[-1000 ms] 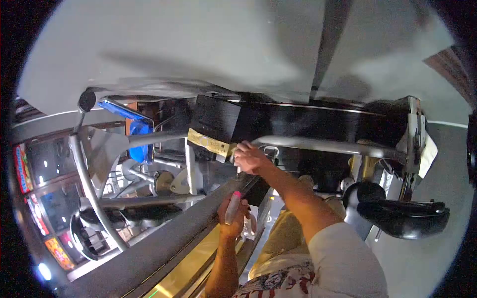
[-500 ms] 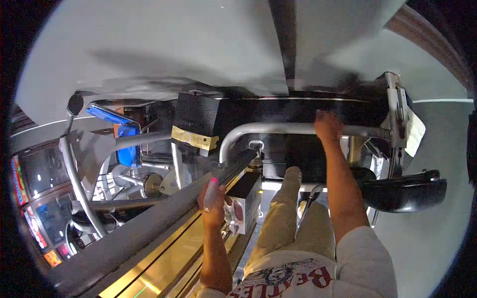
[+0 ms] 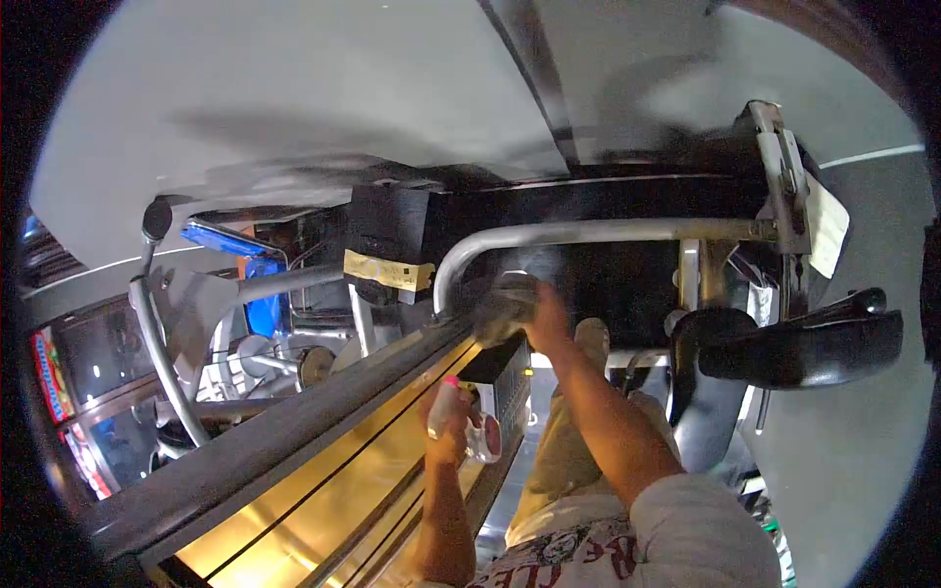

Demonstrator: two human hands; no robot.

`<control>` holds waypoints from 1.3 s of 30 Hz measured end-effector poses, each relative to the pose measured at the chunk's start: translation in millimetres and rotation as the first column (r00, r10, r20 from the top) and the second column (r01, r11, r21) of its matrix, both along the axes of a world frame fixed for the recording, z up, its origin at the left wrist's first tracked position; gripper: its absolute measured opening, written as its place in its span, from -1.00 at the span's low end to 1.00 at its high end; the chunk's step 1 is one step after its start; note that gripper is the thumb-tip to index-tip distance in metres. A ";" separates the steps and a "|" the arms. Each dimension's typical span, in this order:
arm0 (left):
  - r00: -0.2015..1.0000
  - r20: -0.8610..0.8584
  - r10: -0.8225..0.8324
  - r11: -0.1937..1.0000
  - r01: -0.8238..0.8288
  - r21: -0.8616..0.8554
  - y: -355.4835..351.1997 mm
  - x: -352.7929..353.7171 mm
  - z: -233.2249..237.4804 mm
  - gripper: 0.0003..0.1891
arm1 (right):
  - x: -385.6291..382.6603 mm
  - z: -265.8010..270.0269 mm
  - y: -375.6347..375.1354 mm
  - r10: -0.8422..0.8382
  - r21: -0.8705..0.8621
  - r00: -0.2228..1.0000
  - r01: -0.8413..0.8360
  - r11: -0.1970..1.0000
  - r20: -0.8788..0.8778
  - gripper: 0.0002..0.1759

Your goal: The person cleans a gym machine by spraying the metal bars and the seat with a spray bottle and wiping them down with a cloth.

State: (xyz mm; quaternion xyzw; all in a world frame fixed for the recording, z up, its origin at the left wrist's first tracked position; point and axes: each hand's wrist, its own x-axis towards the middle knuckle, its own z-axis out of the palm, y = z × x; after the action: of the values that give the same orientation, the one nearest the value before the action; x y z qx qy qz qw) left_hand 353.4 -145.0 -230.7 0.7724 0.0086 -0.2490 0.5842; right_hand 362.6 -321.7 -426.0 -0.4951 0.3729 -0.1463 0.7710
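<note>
My left hand (image 3: pixel 449 431) is closed round a clear spray bottle (image 3: pixel 484 439) with a pink nozzle. It is beside a dark box (image 3: pixel 505 377) on the inner side of the long grey rail (image 3: pixel 284 416). My right hand (image 3: pixel 547 321) has its fingers wrapped round a dark cloth (image 3: pixel 505 309), smeared by motion. The cloth covers the far end of the rail, close to the bend of the curved silver tube (image 3: pixel 608 232). Part of the right fingers is hidden behind the cloth.
Black padded seat parts (image 3: pixel 799 348) stick out at the right. A black box with a yellow label (image 3: pixel 387 270) stands beyond the rail. More frames with blue pads (image 3: pixel 263 294) are at the left. A pale wall (image 3: pixel 323 88) fills the top of the view.
My right hand has left the silver tube and come left and down to the rail's far end. My left hand with the spray bottle has shifted slightly right and down.
</note>
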 end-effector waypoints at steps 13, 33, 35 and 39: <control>0.995 -0.100 -0.003 0.970 0.028 0.243 -1.6 -14.5 4.3 -0.73 | 95.1 -47.3 -13.5 -0.658 0.738 0.721 0.563 0.373 -0.218 -0.65; 0.992 -0.129 0.008 0.995 0.006 0.103 0.7 0.6 9.0 -0.68 | 99.1 -31.1 1.2 0.106 -0.115 0.935 -0.154 0.981 -0.339 -0.60; 0.990 -0.140 0.011 0.999 -0.004 0.054 -1.5 0.1 9.7 -0.67 | 112.1 -32.9 36.9 0.125 -0.103 0.938 -0.166 0.981 -0.324 -0.55; 0.993 -0.107 -0.047 0.994 0.036 -0.100 5.7 -4.2 -4.8 -0.59 | 114.8 -26.4 97.8 0.283 -0.040 0.923 -0.304 0.952 -0.261 -0.44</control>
State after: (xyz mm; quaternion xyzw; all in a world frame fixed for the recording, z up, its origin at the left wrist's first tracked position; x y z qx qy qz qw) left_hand 349.3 -139.2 -235.5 0.7281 0.0121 -0.3030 0.6148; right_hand 477.4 -223.9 -452.4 -0.5901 0.3835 0.0204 0.7101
